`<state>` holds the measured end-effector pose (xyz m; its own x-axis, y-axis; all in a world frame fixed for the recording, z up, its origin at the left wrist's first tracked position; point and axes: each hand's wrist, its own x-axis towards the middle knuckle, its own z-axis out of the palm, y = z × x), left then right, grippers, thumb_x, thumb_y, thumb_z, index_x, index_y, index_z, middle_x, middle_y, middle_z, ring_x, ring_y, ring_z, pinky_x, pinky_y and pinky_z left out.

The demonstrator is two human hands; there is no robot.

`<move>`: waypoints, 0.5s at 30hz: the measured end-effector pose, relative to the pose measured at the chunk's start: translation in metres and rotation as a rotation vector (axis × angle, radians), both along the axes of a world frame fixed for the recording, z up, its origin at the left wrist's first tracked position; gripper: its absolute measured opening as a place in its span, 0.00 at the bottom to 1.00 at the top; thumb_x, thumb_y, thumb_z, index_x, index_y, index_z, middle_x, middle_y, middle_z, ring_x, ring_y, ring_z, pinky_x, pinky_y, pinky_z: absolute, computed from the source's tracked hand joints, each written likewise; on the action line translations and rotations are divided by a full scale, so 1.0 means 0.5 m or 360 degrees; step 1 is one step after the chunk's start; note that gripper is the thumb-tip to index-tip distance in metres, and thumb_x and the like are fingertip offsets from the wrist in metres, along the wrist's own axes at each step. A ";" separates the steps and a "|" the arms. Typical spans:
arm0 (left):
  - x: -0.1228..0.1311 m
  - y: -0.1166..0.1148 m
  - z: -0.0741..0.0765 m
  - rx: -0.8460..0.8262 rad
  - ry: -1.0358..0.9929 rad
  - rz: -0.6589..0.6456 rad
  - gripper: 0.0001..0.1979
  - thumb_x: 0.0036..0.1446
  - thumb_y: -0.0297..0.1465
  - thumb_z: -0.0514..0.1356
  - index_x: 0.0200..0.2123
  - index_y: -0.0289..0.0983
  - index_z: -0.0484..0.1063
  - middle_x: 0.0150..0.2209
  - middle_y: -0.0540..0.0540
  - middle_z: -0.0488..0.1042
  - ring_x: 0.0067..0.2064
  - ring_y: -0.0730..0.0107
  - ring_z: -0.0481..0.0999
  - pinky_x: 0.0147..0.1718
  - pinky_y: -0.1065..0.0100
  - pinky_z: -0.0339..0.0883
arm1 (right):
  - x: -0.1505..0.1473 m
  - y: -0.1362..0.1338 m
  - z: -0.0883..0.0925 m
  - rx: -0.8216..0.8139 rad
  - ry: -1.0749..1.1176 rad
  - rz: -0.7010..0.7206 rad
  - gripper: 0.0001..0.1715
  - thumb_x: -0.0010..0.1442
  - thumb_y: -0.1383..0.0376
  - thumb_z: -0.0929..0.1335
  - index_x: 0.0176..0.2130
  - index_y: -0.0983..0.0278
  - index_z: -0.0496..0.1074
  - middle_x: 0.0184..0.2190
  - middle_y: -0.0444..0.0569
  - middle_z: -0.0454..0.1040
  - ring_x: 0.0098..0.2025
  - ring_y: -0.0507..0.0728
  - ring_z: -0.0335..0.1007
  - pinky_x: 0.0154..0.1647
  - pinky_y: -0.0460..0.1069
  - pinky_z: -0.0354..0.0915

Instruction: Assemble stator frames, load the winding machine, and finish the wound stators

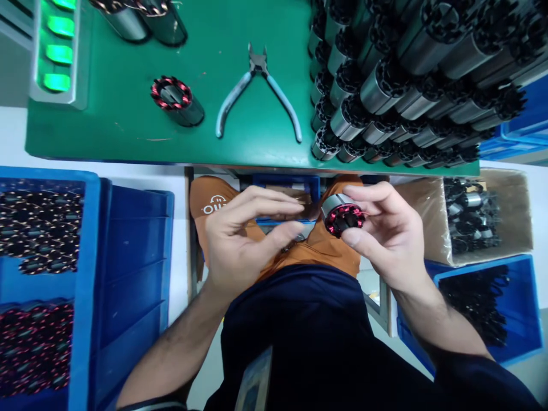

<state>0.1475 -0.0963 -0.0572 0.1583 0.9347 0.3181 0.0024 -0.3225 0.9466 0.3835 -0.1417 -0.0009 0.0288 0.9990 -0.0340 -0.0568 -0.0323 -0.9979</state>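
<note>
My right hand (387, 234) is closed around a small motor stator (342, 214) with red copper windings, held over my lap below the table edge. My left hand (240, 234) hovers just left of it, fingers pinched together toward the stator; whether they hold a fine wire I cannot make out. On the green mat (128, 125) above lie another wound stator (176, 101) and blue-handled cutters (258, 91).
A stack of unwound stators (411, 74) fills the mat's right side. Blue bins (43, 285) with wound stators stand at the left; a cardboard box (479, 214) and a blue bin (492, 302) with black parts at the right. Green lights (57, 51) glow top left.
</note>
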 end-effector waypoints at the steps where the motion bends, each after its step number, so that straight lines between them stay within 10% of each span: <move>1: 0.001 0.002 0.018 0.0024 -0.0041 -0.0015 0.07 0.69 0.36 0.84 0.49 0.47 0.94 0.49 0.47 0.93 0.52 0.60 0.92 0.56 0.60 0.86 | -0.005 0.002 -0.003 0.0012 0.0026 0.0010 0.28 0.64 0.65 0.91 0.59 0.52 0.89 0.48 0.43 0.94 0.50 0.56 0.95 0.55 0.47 0.90; 4: 0.017 0.000 0.038 -0.0025 -0.0104 -0.0047 0.04 0.72 0.32 0.82 0.47 0.47 0.93 0.54 0.47 0.92 0.55 0.61 0.91 0.61 0.59 0.86 | -0.017 0.004 -0.015 0.0037 0.0072 0.0012 0.31 0.62 0.70 0.91 0.60 0.51 0.90 0.49 0.42 0.94 0.51 0.54 0.94 0.56 0.45 0.89; 11: 0.044 -0.023 -0.035 -0.0725 -0.0465 -0.0239 0.15 0.79 0.44 0.76 0.40 0.42 0.88 0.56 0.41 0.93 0.57 0.58 0.93 0.59 0.59 0.87 | 0.002 -0.017 -0.027 0.0043 0.0250 0.0215 0.25 0.76 0.59 0.84 0.67 0.51 0.84 0.52 0.49 0.93 0.50 0.62 0.96 0.52 0.55 0.92; 15: 0.018 -0.006 -0.012 -0.0680 -0.0422 -0.0359 0.08 0.76 0.42 0.78 0.46 0.45 0.95 0.52 0.42 0.94 0.58 0.56 0.94 0.63 0.56 0.88 | 0.009 -0.014 -0.028 -0.0050 0.0223 0.0330 0.31 0.71 0.66 0.86 0.68 0.51 0.83 0.48 0.45 0.92 0.47 0.56 0.94 0.51 0.48 0.89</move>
<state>0.1567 -0.0990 -0.0630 0.3356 0.9416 -0.0260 -0.2787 0.1256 0.9521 0.3878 -0.1488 -0.0147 -0.1840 0.9814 -0.0546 -0.1835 -0.0889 -0.9790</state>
